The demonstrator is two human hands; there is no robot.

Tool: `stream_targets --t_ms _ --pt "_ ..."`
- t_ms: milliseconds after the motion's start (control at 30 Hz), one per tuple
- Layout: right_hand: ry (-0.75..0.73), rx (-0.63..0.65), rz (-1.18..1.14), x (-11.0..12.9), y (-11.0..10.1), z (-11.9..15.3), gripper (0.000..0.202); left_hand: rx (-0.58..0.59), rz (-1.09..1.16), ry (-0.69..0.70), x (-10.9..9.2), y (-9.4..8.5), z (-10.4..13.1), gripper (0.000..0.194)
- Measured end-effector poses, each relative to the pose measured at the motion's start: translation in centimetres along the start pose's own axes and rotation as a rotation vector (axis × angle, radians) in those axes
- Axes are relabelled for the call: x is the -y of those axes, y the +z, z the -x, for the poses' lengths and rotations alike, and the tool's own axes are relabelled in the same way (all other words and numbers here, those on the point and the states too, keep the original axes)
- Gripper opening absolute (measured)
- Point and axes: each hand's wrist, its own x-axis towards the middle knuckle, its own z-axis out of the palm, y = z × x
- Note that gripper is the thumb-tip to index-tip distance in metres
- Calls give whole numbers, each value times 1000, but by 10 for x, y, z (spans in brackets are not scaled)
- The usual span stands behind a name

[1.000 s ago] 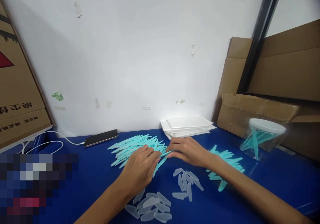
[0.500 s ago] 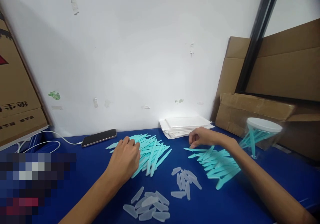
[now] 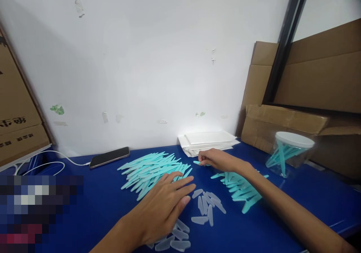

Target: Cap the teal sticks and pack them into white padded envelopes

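Note:
My left hand is open, its fingers spread. It hovers over the near edge of a pile of teal eyebrow razors and hides part of a heap of translucent blade caps. Between finger and thumb, my right hand pinches one teal eyebrow razor; most of that razor is hidden by the hand. Beneath my right forearm lies a second group of teal razors, side by side. A smaller cluster of translucent caps rests between the two groups.
A clear tub with a white lid holds more teal razors on the right. White sheets or packets are stacked against the wall. A phone with a white cable lies at the back left. Cardboard boxes flank the blue table.
My left hand has left the razor pile, moved right and nearer, and spread its fingers. My right hand has shifted left, carrying a razor away from the right group.

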Motion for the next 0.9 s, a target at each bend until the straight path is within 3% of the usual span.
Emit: stream_targets --t_ms 200,333,500,767,900 --pt "-81 -130 101 17 -3 0 21 70 105 48 -6 4 1 49" --pt "-122 -202 114 22 -4 0 25 -16 12 9 0 6 -5 45" --pt "-148 -221 116 29 -2 0 28 -121 -59 -30 13 12 -10 39" --pt "-177 -197 156 32 5 -2 26 -93 -144 -26 26 33 -13 31" --pt "-191 -223 165 32 7 -2 27 -150 -110 -25 25 31 -14 34"
